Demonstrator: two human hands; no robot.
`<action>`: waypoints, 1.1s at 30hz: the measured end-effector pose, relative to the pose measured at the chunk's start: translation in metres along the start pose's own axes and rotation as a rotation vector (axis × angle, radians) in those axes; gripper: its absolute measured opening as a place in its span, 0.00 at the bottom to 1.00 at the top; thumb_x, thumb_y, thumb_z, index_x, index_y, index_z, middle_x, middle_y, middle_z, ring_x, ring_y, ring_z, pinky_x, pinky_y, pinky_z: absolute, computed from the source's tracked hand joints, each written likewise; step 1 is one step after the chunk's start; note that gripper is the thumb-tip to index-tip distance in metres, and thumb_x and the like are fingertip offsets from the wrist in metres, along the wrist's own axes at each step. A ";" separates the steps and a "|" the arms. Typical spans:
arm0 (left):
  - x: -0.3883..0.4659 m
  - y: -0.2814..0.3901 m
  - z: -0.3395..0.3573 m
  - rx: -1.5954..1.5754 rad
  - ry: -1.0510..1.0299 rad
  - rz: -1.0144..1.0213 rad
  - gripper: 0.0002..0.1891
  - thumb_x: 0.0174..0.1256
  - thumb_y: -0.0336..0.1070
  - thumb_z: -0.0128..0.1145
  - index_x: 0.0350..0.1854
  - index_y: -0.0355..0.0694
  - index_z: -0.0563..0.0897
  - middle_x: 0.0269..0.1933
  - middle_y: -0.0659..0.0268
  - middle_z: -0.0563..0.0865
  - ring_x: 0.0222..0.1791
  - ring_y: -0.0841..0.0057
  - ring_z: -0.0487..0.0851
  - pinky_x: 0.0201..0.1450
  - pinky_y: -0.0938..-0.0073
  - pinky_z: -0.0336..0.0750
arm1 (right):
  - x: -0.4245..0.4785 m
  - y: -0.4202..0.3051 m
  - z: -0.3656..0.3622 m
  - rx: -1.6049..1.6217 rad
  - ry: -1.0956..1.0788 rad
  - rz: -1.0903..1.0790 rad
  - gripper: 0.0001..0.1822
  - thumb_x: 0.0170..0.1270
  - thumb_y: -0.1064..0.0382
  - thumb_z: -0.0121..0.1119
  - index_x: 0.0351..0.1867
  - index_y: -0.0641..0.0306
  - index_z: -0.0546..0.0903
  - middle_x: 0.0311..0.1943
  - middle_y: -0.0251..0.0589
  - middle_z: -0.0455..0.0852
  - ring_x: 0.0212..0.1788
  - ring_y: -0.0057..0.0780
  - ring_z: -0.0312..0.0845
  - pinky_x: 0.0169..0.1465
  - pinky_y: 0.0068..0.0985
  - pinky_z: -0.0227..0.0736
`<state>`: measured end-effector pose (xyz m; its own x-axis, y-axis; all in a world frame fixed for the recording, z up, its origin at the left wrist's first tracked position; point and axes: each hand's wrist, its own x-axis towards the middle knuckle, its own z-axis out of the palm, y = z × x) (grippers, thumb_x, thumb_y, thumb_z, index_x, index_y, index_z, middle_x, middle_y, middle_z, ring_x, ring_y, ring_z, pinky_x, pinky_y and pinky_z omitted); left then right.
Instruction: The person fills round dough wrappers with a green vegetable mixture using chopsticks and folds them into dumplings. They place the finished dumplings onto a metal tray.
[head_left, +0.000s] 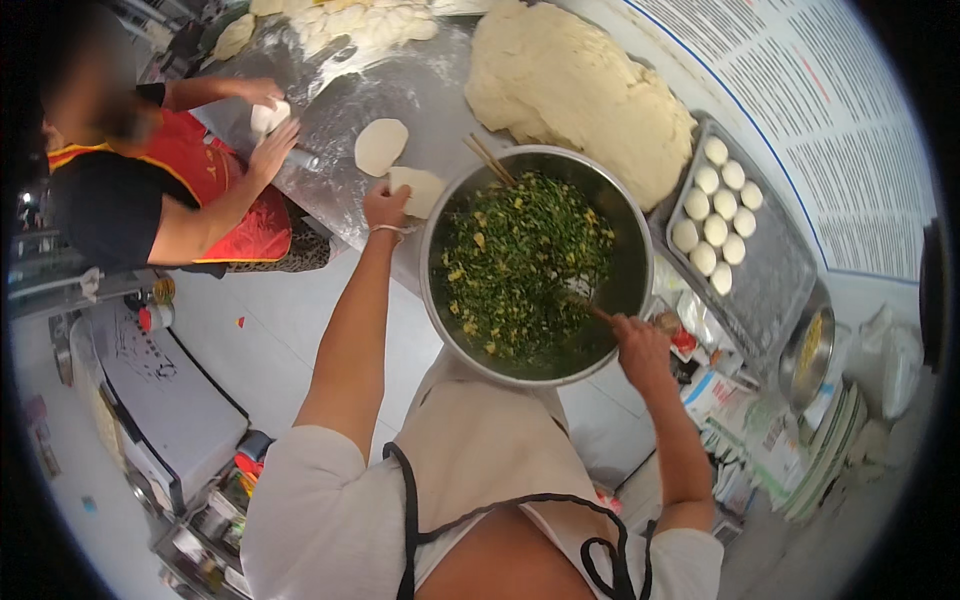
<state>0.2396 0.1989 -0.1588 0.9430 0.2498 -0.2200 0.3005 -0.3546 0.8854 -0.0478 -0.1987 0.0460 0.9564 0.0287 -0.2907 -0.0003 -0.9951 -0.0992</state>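
A large metal bowl (649, 281) with chopped greens and yellow bits (525, 262) stands before me at the table's edge. My right hand (645, 352) is closed on the handle of a utensil (596, 311) whose far end lies in the greens. Left of the bowl, my left hand (386, 205) pinches the edge of a flat dough round (421, 193) between thumb and fingers. Another dough round (381, 147) lies just beyond it on the floured metal table (330, 142). A pair of chopsticks (491, 161) leans on the bowl's far rim.
A co-worker's hands (274, 142) hold dough (270, 118) at the left, beside a rolling pin (304, 158). A big dough mass (577, 90) lies behind the bowl. At right are a metal tray (780, 277) with several dough balls (715, 229) and a smaller metal bowl (791, 375).
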 end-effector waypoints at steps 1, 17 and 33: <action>-0.008 0.002 -0.005 -0.353 0.009 -0.051 0.16 0.49 0.46 0.68 0.34 0.40 0.85 0.36 0.62 0.88 0.32 0.63 0.86 0.40 0.60 0.79 | 0.000 0.005 -0.005 -0.084 -0.043 0.031 0.09 0.66 0.64 0.52 0.45 0.55 0.78 0.32 0.42 0.84 0.33 0.44 0.84 0.31 0.41 0.76; -0.193 0.066 -0.076 -1.636 -0.619 -0.299 0.21 0.72 0.35 0.47 0.66 0.38 0.71 0.63 0.54 0.78 0.62 0.56 0.77 0.67 0.47 0.69 | 0.019 -0.044 0.056 0.600 -0.134 -0.093 0.19 0.66 0.70 0.49 0.56 0.56 0.82 0.32 0.55 0.85 0.34 0.52 0.82 0.41 0.43 0.75; -0.273 0.103 0.058 -1.423 -0.333 -0.701 0.28 0.77 0.55 0.31 0.67 0.44 0.69 0.68 0.52 0.71 0.68 0.46 0.67 0.69 0.33 0.56 | -0.031 -0.049 0.024 0.391 0.309 -0.266 0.32 0.56 0.73 0.56 0.66 0.50 0.73 0.35 0.44 0.83 0.35 0.43 0.83 0.35 0.36 0.78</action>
<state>0.0212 0.0421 -0.0310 0.7296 -0.2687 -0.6289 0.4723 0.8630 0.1792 -0.0841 -0.1485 0.0370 0.9794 0.1859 0.0785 0.2003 -0.8467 -0.4930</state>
